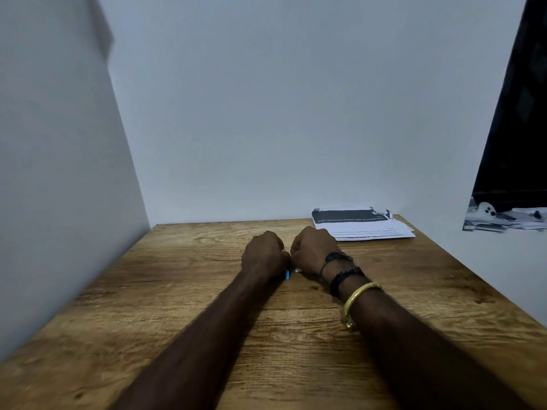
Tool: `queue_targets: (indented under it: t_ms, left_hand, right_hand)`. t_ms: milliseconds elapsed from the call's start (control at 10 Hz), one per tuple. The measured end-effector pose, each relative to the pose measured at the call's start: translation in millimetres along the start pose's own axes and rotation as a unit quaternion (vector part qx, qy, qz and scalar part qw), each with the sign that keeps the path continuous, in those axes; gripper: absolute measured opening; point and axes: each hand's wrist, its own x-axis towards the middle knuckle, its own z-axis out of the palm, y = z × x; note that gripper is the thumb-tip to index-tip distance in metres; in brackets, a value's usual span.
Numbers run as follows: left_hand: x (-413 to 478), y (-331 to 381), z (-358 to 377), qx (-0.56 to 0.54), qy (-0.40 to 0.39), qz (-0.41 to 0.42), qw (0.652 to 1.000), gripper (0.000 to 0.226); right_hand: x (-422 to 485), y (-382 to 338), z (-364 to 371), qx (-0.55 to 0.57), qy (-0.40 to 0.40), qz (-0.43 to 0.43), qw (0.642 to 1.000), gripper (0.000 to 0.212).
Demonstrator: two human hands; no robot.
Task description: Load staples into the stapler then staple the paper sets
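Note:
My left hand (264,251) and my right hand (313,249) are side by side near the middle of the wooden table (183,306), both curled into fists with their backs to the camera. A small blue object (287,274) peeks out beneath my left hand, and a sliver of something white (297,271) shows between the hands. What either hand holds is hidden by the fingers. A stack of printed paper sets (364,224) lies at the table's far right, against the wall, just beyond my right hand. No whole stapler is visible.
White walls close in the table at the back and on the left. A dark panel (515,113) hangs at the upper right, with a cluttered surface (503,218) below it. Bracelets sit on my right wrist (349,279).

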Motion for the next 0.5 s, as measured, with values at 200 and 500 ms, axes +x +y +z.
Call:
queue_targets:
  t_ms: [200, 500]
  left_hand:
    - [8.8, -6.3, 0.3, 0.0, 0.043, 0.003, 0.999, 0.038]
    - [31.6, -17.6, -10.4, 0.091, 0.349, 0.165, 0.918, 0.067]
  right_hand:
    - [-2.7, 3.7, -5.5, 0.011, 0.041, -0.019, 0.999, 0.03]
    - [21.0, -0.4, -15.7, -0.128, 0.322, -0.192, 0.918, 0.065]
